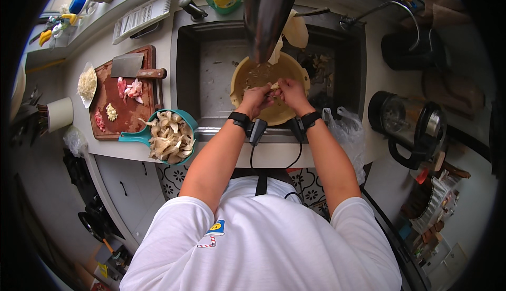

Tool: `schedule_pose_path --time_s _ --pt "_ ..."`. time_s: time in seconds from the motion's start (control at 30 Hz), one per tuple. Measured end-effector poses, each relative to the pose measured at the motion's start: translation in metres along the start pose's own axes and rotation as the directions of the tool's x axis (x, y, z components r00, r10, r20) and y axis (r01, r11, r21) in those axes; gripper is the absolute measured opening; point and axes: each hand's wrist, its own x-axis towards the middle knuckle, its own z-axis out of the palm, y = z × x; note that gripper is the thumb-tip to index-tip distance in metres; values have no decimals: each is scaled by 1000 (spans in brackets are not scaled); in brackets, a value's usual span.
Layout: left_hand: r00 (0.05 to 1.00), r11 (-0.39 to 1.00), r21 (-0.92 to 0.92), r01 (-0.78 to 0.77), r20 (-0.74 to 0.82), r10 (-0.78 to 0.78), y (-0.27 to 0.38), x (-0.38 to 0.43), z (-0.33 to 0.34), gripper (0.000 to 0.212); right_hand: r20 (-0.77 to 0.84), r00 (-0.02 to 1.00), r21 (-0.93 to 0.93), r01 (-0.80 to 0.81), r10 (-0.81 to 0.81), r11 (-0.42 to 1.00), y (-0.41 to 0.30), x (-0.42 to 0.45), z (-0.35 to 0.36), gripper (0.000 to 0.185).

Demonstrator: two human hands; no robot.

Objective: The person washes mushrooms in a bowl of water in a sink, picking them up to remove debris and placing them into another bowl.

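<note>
Both my hands are over a yellow plastic basin (240, 78) standing in the sink. My left hand (257, 98) and my right hand (291, 92) meet with a small pale piece (274, 86) pinched between their fingers; it looks like mushroom, though the fingers partly cover it. Water and small bits lie in the basin. The dark faucet (264, 18) hangs just beyond the hands. At the counter's edge, left of my left arm, a teal handled colander (134, 137) holds torn oyster mushrooms (170, 137). Dark scraps (322, 68) lie in the sink right of the basin.
On the left, a wooden cutting board (103, 127) bears a cleaver (127, 66), sliced meat (134, 90) and minced garlic (111, 112). A dish of pale shreds (86, 85) sits beside it. A clear plastic bag (348, 133) hangs over the right counter edge, near a blender jug (411, 121).
</note>
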Motion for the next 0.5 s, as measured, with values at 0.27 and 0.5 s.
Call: schedule_pose_path --time_s 0.27,0.5 --pt "1000 994 -107 -24 -13 23 -9 9 -12 28 -20 991 -244 123 -132 962 4 7 2 27" --pt "999 965 -260 34 0 -35 0 4 -23 29 23 912 -503 365 -410 783 -9 -6 13 17"
